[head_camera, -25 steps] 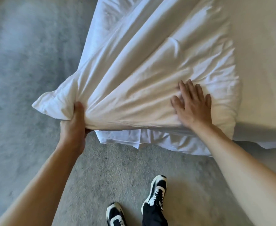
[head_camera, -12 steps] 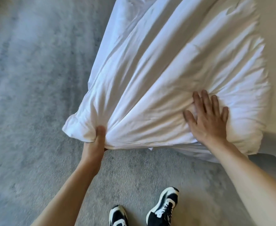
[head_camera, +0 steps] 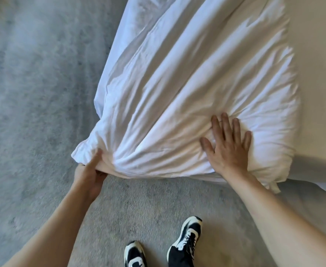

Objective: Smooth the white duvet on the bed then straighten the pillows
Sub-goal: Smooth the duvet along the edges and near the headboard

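The white duvet [head_camera: 187, 78] lies wrinkled over the bed's corner, with long folds running from its near left corner up and to the right. My left hand [head_camera: 90, 174] grips that near corner, thumb on top and fingers curled underneath, holding it out past the bed edge over the floor. My right hand [head_camera: 228, 147] lies flat on the duvet near its front edge, fingers straight and spread, pressing the fabric down. No pillows are in view.
Grey carpet [head_camera: 33, 112] covers the floor to the left and in front of the bed. The bare cream sheet [head_camera: 320, 74] shows to the right of the duvet. My two black-and-white shoes [head_camera: 185, 241] stand on the carpet just before the bed.
The view has shifted, so the duvet and both hands sit further right and lower in the frame. My left hand still grips the corner; my right hand stays flat on the fabric.
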